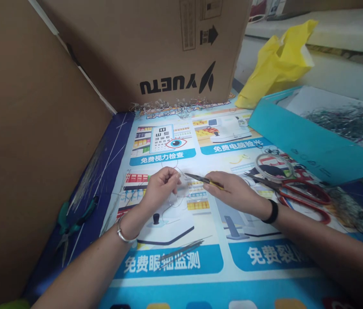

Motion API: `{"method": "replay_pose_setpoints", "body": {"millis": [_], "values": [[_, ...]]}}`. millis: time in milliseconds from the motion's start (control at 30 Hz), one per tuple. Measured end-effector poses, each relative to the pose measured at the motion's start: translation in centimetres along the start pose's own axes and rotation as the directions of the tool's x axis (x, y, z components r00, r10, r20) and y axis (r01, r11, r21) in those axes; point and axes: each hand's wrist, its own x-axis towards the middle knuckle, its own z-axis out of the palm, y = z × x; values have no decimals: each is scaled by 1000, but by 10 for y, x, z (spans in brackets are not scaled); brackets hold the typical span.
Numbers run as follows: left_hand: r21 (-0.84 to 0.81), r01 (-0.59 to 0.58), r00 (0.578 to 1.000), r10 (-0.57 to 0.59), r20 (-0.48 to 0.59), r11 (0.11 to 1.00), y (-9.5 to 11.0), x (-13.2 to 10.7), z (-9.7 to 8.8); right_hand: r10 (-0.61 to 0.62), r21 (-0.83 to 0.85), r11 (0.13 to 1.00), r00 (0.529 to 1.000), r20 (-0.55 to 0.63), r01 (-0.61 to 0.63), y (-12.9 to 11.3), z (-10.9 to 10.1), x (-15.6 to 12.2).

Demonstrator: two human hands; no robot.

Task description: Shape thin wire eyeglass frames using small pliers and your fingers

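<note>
Over the middle of the printed sheet, my left hand (pixel 164 184) is closed in a pinch on a thin wire (pixel 172 201), which loops below and beside the fingers. Facing it, my right hand (pixel 229 189) grips a pair of slim, pointed pliers (pixel 197 177) with yellow-and-black handles. The plier tips point left, close to my left fingertips; I cannot tell whether they touch the wire. A small bundle of straight wires (pixel 184 251) lies on the sheet below my hands.
Red-handled scissors (pixel 307 193) and a clear ring-shaped roll (pixel 274 166) lie right. Behind them, a turquoise box (pixel 300 137) holds wire pieces beside a yellow bag (pixel 274 64). Cardboard (pixel 155 43) walls the back and left. Teal-handled pliers (pixel 72 223) lie left.
</note>
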Motion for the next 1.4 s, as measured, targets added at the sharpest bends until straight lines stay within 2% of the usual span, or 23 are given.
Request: {"method": "replay_pose_setpoints", "body": {"millis": [233,500,767,967,1167,1267,1400], "values": [[70,-70,997,71,-15,995,-7,0,-1,-18,-99,995,999,-34,14,0,4,-3],[288,-209,968,239,-71,935,-7,-4,0,-28,-250,968,996,-90,4,-4,9,-7],[371,-245,945,307,-117,896,-4,-8,4,-28,-323,946,990,-135,-18,-13,11,-7],[440,-281,905,388,-173,853,-7,-9,7,-9,-474,877,983,-182,-80,-26,11,-8],[551,-322,860,481,-170,770,-9,-10,7,-16,-512,856,985,-174,-77,-29,9,-7],[566,-326,859,487,-157,757,-9,-10,7,-21,-510,858,986,-166,-68,-26,9,-6],[547,-316,878,457,-141,775,-7,-10,6,-12,-490,869,987,-162,-70,-23,9,-6]]}}
